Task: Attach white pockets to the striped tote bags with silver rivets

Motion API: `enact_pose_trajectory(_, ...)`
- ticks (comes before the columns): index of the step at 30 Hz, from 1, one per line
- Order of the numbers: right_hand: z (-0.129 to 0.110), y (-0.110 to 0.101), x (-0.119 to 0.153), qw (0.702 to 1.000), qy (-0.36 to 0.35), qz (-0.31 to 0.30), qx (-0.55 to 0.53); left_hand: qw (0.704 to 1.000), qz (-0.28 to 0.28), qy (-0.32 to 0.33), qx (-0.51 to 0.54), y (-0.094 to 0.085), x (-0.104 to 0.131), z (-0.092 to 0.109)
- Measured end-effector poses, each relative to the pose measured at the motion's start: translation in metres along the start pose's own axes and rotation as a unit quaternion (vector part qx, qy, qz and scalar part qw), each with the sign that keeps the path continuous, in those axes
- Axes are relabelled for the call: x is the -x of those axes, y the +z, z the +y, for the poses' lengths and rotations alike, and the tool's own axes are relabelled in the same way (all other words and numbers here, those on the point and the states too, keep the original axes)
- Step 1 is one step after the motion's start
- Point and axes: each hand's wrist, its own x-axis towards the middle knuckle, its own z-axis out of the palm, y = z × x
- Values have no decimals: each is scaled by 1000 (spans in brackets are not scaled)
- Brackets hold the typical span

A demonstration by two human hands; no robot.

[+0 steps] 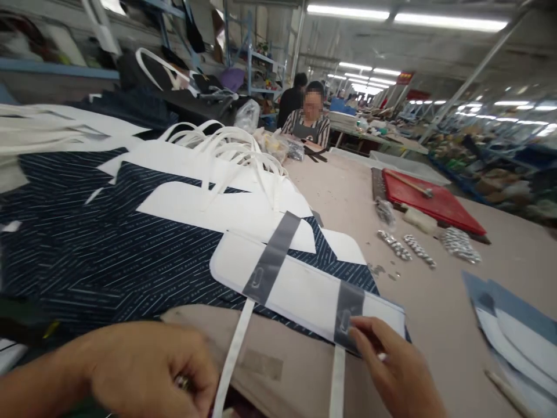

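A white bag panel [298, 290] lies across the near part of the table. Two grey strips cross it, a left strip [273, 258] and a right strip [349, 305], each with an oblong outline near its lower end. From under them, a left white strap [235, 354] and a right white strap [338, 377] run down toward me. My right hand [398, 368] has thumb and forefinger closed together at the right strip's edge, and a small white bit shows between its fingers. Beside the left strap, my left hand [152, 368] is curled closed around something small and shiny, mostly hidden.
Dark striped fabric [108, 249] and white panels with looped straps [230, 151] cover the left side. On the right lie a red board [435, 203] with a hammer [411, 183], bundles of metal pieces [461, 245] and blue-white panels [517, 331]. A person [308, 116] sits across the table.
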Motion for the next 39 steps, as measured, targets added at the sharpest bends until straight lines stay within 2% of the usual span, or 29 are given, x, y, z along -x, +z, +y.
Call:
enact_pose_trajectory(2, -19, 1, -7, 999, -30, 7, -28, 981, 68, 34, 176, 1, -2, 13)
enact_pose_trajectory(4, -43, 1, -13, 996, -48, 15, -70, 920, 119, 112, 356, 2, -14, 20)
enact_pose_trajectory(6, -66, 2, -19, 991, -63, 18, -117, 860, 109, 163, 472, 4, -28, 23)
enact_pose_trajectory(8, -86, 5, -25, 985, -83, 8, -154, 829, 81, 187, 520, 6, -41, 24)
enact_pose_trajectory(13, -112, 14, -37, 971, -137, -38, -194, 796, 50, 232, 557, 12, -66, 27)
enact_pose_trajectory(16, -116, 19, -42, 964, -167, -59, -199, 793, 51, 250, 553, 15, -77, 26)
enact_pose_trajectory(19, -114, 22, -45, 966, -157, -87, -187, 795, 63, 256, 546, 17, -86, 23)
enact_pose_trajectory(24, -106, 26, -49, 968, -145, -132, -159, 802, 95, 223, 546, 18, -96, 23)
enact_pose_trajectory(30, -100, 29, -54, 962, -114, -124, -214, 829, 105, 200, 511, 18, -105, 24)
enact_pose_trajectory(34, -96, 32, -53, 952, -25, -110, -284, 841, 115, 203, 489, 23, -114, 25)
enact_pose_trajectory(36, -91, 33, -53, 933, 46, -121, -335, 842, 134, 198, 483, 24, -119, 27)
enact_pose_trajectory(37, -87, 33, -54, 922, 80, -126, -358, 849, 149, 194, 468, 23, -121, 29)
enact_pose_trajectory(39, -77, 34, -59, 907, 129, -122, -382, 889, 202, 184, 367, 16, -127, 32)
